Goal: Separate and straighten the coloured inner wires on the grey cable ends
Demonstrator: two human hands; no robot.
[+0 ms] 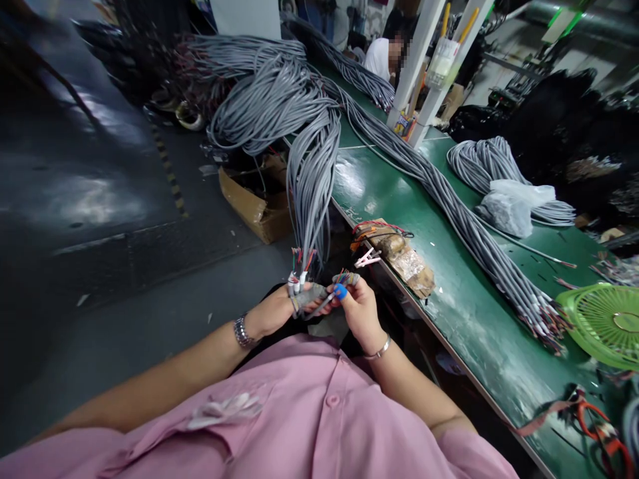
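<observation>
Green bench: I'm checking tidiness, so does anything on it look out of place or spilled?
A crumpled plastic bag hides part of the grey cable coil, a pink clip juts past the edge of the bench, where a knock might catch it, and small pale scraps litter the surface. I see no clear spill.

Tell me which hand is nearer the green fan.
Right. The right hand is well left of the green fan; the left hand is farther left, beyond the right.

A pink shirt (304, 412) is worn with a metal wristband (242, 330), bangle (381, 349) and blue thumb cover (340, 291).
</observation>
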